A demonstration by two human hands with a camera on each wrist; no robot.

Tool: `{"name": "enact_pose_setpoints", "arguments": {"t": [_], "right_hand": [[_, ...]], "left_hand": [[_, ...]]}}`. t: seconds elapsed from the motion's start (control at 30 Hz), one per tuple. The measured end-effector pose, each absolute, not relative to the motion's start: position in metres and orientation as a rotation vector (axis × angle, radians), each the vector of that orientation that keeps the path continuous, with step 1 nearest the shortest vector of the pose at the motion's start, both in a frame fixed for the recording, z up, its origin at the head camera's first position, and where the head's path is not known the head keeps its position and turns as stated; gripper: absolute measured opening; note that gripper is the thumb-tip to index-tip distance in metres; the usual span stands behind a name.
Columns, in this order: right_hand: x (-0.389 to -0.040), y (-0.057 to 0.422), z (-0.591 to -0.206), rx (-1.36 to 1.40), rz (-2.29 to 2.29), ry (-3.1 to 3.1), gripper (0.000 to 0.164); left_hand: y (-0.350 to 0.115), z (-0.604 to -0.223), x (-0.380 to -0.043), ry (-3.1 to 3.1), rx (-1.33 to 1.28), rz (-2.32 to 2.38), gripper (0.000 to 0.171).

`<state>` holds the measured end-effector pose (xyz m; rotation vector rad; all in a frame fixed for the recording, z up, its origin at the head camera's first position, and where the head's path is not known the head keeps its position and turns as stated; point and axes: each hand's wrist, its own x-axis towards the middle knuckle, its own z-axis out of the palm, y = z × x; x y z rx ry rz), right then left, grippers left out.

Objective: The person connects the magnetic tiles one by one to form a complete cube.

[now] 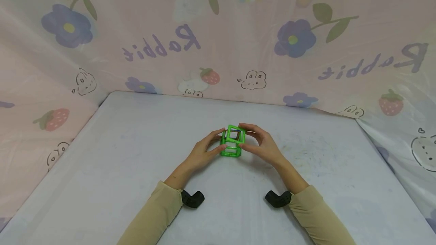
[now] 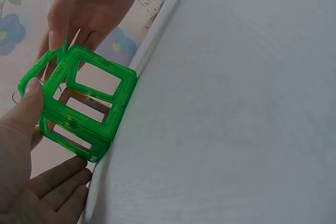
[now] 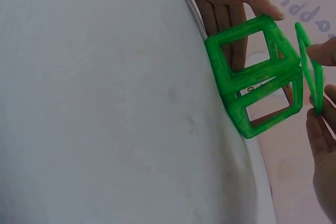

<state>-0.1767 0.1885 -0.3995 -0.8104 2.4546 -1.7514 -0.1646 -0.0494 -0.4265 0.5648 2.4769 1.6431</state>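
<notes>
A small box of green see-through magnetic tiles [image 1: 231, 155] sits on the white tabletop between both hands. My left hand [image 1: 201, 155] holds its left side, the thumb at the upper edge and the fingers along the side and behind. A brownish-orange frame [image 2: 66, 97] shows through the green openings. My right hand [image 1: 265, 147] pinches a single green square tile [image 3: 303, 38] between thumb and fingers. In the right wrist view this tile stands on edge, tilted, close beside the box's top. It overlaps the upper part of the box in the head view.
The white table [image 1: 136, 135] reaches back to a pale fabric backdrop [image 1: 225, 63] printed with flowers, strawberries and rabbits, which also hangs at both sides. A black curved piece [image 1: 193, 199] sits at the left wrist, another [image 1: 277, 199] at the right.
</notes>
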Motion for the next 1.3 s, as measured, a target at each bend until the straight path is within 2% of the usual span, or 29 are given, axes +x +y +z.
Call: {"name": "enact_pose_setpoints", "arguments": {"t": [0.9, 1.2, 1.3], "right_hand": [[-0.179, 0.18, -0.399, -0.869, -1.627, 2.505, 0.059], [-0.162, 0.172, -0.371, -0.841, -1.527, 2.537, 0.056], [-0.163, 0.173, -0.373, -0.844, -1.524, 2.531, 0.056]], "left_hand": [[-0.05, -0.425, -0.163, 2.498, 0.558, 1.611, 0.057], [-0.05, -0.426, -0.163, 2.507, 0.562, 1.604, 0.058], [-0.05, -0.426, -0.164, 2.508, 0.565, 1.602, 0.059]]}}
